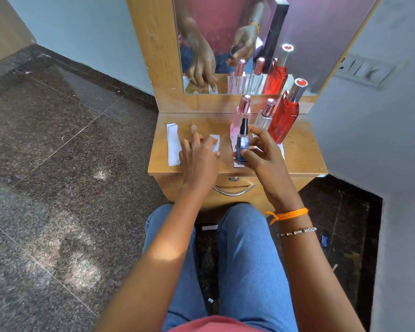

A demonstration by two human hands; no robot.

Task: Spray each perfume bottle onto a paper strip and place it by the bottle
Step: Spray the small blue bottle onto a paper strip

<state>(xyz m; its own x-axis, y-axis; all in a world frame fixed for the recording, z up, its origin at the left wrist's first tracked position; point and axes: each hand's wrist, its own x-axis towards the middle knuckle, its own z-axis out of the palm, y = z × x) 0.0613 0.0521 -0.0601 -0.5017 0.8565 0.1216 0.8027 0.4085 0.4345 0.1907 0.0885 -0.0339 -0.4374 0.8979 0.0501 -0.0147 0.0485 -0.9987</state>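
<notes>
My right hand [259,149] grips a small blue perfume bottle [243,143] with a black spray top, upright just above the wooden dresser top [300,149]. My left hand [198,155] presses flat on a white paper strip [215,142] left of the bottle. A clear cap [193,128] stands beyond my left fingers. Behind the blue bottle stand a pink bottle [239,116], a clear bottle [265,117] and a tall red bottle [285,116]. Paper strips lie under and beside these bottles, one strip [237,164] below the blue one.
A stack of spare paper strips [173,144] lies at the dresser's left edge. A mirror [225,44] rises behind the bottles. A drawer with a metal handle [234,190] faces my knees. A wall with a switch plate [367,70] is on the right.
</notes>
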